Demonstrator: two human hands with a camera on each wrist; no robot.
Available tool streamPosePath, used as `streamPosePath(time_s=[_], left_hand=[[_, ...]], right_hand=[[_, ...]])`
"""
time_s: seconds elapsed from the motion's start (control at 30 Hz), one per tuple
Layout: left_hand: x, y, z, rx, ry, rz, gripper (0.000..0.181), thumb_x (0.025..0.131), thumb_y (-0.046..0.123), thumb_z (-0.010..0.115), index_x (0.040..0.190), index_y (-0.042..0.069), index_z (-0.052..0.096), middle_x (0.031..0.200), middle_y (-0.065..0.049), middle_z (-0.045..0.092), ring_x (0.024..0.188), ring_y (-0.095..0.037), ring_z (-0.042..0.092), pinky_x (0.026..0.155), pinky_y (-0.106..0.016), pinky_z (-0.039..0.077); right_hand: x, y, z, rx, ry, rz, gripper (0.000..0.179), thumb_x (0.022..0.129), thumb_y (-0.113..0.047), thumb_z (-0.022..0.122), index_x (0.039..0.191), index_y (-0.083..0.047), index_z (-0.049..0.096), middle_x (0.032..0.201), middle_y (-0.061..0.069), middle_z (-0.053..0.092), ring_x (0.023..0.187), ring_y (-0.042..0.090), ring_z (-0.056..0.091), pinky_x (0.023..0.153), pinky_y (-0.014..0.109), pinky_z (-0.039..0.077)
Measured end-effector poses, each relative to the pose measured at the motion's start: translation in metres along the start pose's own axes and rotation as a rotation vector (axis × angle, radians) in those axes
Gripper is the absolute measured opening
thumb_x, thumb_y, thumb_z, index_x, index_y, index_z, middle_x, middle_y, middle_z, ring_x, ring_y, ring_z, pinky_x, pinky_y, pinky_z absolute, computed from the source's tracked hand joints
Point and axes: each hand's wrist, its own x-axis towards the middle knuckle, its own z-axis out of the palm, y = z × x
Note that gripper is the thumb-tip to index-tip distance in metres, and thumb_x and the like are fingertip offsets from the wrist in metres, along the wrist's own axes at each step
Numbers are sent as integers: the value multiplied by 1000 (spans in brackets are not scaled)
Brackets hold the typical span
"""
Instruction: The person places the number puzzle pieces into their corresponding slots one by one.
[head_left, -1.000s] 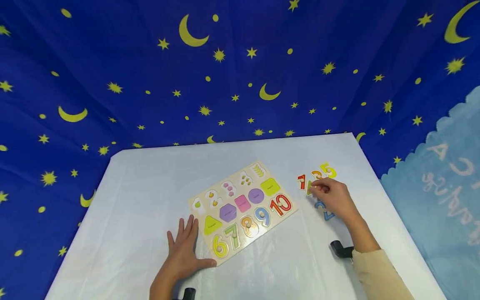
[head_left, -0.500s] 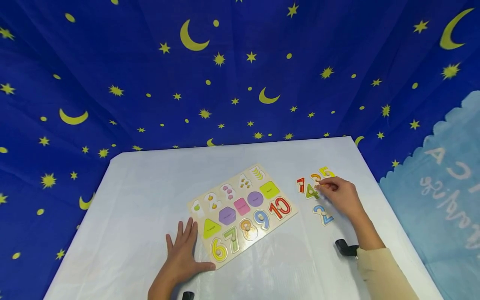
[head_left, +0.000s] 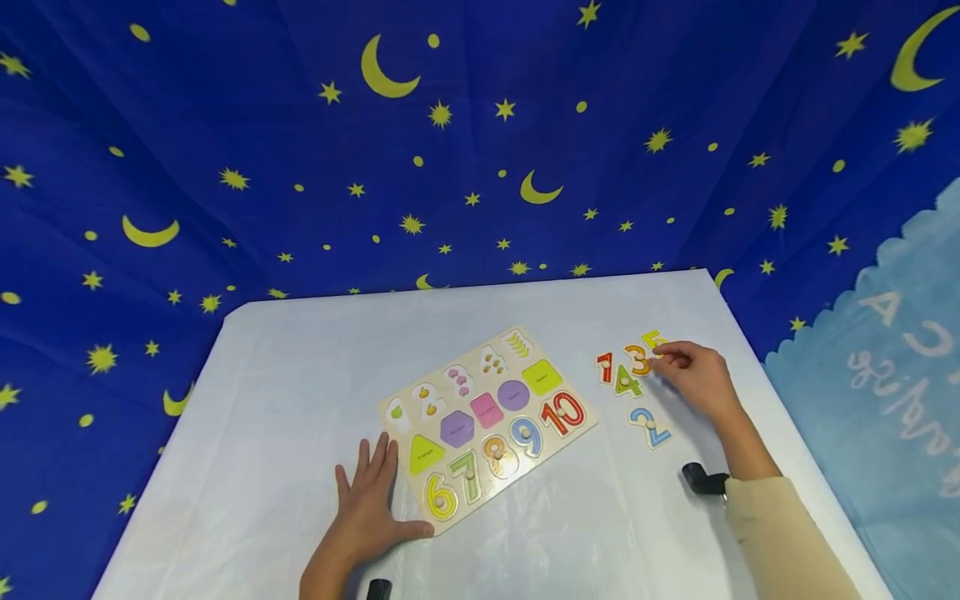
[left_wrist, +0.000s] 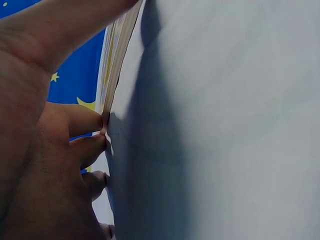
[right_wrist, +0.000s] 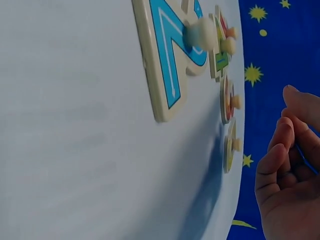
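Note:
A wooden number puzzle board [head_left: 461, 510] lies slanted on the table. My left hand [head_left: 365, 504] rests along its left side, fingers spread and thumb at the near corner; the left wrist view shows fingertips against the board's edge [left_wrist: 117, 65]. Over to the right, my right hand [head_left: 696, 379] hovers with bent fingers beside the orange 3 piece [head_left: 638, 360], overlapping the yellow 5 piece [head_left: 654, 338]. In the right wrist view its fingers [right_wrist: 277, 160] hold nothing, apart from the knobbed pieces. Close by lie the red 1 [head_left: 604, 367], green 4 [head_left: 627, 382] and blue 2 [head_left: 651, 427].
Pieces 6 [head_left: 440, 497] through 10 [head_left: 562, 413] sit in the board's near row. Fruit pictures show in the far row's recesses, with coloured shapes between. A starry blue cloth [head_left: 472, 125] stands behind the white table [head_left: 300, 375]. Black wrist mounts [head_left: 703, 479] show by the wrists.
My right hand has moved right and slightly away from the 4, past the 3, toward the 5. The 4 and 3 now show uncovered. The left hand has stayed at the board.

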Motion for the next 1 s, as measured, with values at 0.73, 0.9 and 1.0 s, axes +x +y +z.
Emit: streamPosePath(time_s=[0.73, 0.9, 1.0], left_hand=[[0, 0, -1, 5, 19, 22, 142, 47, 82, 72, 153, 4, 19, 160, -14, 8, 144, -37, -6, 105, -66, -11], [0, 0, 0, 7, 7, 12, 142, 46, 82, 72, 153, 6, 18, 160, -13, 8, 144, -36, -7, 105, -65, -12], [-1, 0, 0, 13, -3, 6, 142, 46, 82, 72, 154, 7, 16, 160, -11, 6, 144, -35, -8, 106, -64, -13]], right_hand=[[25, 27, 7, 59, 31, 118, 41, 88, -33, 70, 116, -3, 66, 95, 12, 64, 79, 22, 56, 52, 18, 47], [30, 29, 9, 79, 59, 164, 39, 88, -27, 70, 116, -1, 66, 98, 13, 64, 82, 22, 55, 52, 16, 44], [32, 31, 10, 91, 74, 186, 37, 88, -25, 71, 116, -1, 66, 98, 13, 64, 83, 21, 55, 53, 13, 42]])
